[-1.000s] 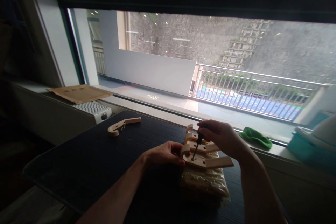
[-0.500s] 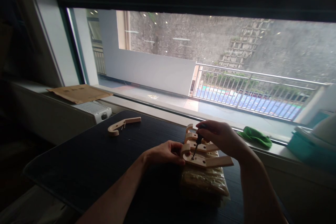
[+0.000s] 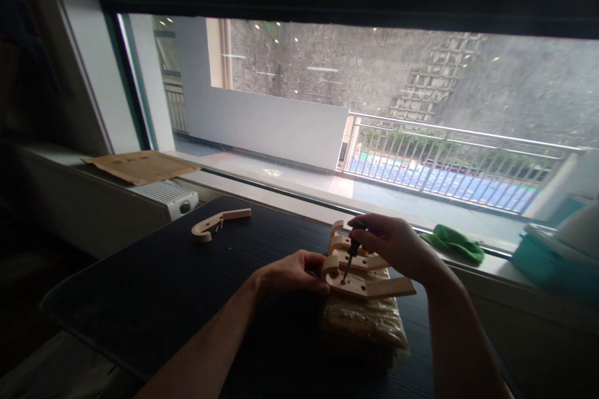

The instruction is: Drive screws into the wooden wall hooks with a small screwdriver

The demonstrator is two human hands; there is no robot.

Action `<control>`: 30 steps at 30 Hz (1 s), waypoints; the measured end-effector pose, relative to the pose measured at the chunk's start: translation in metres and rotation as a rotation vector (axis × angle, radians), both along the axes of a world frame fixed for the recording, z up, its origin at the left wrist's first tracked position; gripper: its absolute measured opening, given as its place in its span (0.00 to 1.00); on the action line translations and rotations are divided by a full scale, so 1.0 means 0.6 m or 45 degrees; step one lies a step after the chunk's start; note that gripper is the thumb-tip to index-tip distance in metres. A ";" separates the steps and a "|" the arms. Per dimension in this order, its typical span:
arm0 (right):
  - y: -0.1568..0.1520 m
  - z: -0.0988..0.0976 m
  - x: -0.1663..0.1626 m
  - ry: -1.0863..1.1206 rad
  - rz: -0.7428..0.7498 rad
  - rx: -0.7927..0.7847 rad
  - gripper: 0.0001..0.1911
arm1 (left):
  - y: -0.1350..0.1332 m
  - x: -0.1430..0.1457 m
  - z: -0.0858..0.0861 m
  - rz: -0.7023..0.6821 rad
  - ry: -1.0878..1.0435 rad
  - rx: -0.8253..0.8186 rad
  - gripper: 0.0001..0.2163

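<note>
In the head view, the left hand [image 3: 292, 274] lies on the black table [image 3: 154, 299] with its fingers curled in, gripping the curled end of the top wooden hook [image 3: 369, 288] and steadying it. That hook lies flat, the uppermost of a small stack of wooden hooks [image 3: 344, 244], and the stack rests on a clear plastic bag of wooden parts [image 3: 367, 324] near the middle of the table's right half.

The right hand [image 3: 395, 244] hovers just above the stack, its fingertips pinched together around the dark handle of a small screwdriver [image 3: 350, 257]. The tool tilts slightly, and its tip meets a hole in the top wooden hook near the curled end.

Well apart to the left, a single wooden hook [image 3: 219, 223] lies alone on the table near its far edge. Beyond the table, on the window ledge, a green cloth [image 3: 456, 244] sits just right of the right hand. A teal box [image 3: 545, 265] stands farther right. A flat cardboard sheet [image 3: 140, 166] rests on the ledge at the left, above a white appliance [image 3: 163, 196].
</note>
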State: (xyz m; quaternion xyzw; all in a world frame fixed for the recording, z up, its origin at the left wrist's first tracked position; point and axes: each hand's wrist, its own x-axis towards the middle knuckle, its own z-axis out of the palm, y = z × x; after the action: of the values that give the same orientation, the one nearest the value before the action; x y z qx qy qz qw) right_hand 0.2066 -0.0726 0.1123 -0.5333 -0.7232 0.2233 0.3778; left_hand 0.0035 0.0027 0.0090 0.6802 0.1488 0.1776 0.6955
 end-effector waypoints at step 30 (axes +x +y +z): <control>0.004 -0.005 0.006 -0.010 0.025 -0.009 0.15 | 0.001 0.001 0.003 0.004 -0.009 -0.022 0.19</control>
State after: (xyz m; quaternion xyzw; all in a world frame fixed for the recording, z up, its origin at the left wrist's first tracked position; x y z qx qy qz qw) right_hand 0.2102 -0.0701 0.1095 -0.5282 -0.7291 0.2275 0.3711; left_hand 0.0043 0.0031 0.0109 0.6734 0.1489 0.1796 0.7015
